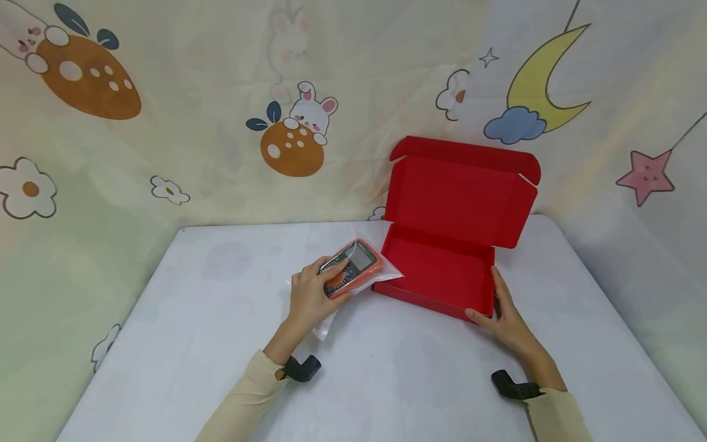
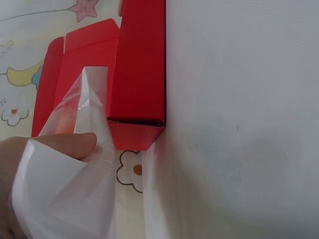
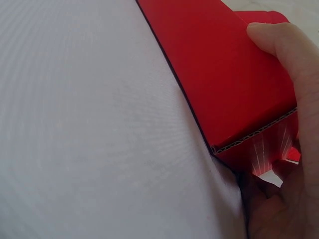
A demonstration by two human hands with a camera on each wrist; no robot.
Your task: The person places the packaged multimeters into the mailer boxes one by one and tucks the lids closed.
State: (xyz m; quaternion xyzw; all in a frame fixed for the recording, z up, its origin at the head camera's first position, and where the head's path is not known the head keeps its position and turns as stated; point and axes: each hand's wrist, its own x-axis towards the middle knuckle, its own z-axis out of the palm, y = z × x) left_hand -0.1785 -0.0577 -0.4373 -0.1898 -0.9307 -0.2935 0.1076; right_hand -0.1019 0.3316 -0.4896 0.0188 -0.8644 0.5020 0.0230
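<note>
An orange and black multimeter in a clear plastic bag is gripped by my left hand, thumb and fingers at its sides. The meter is held tilted beside the left edge of a red cardboard box, its screen end towards the box. The box stands with its lid raised, and its inside shows bare red. My right hand holds the near right corner of the box, thumb on the front wall and fingers along the right side, as the right wrist view also shows.
A white-covered table carries the box. Behind it hangs a patterned cloth with rabbits, flowers and a moon, and the raised lid stands close to that cloth. Both wrists wear black camera mounts.
</note>
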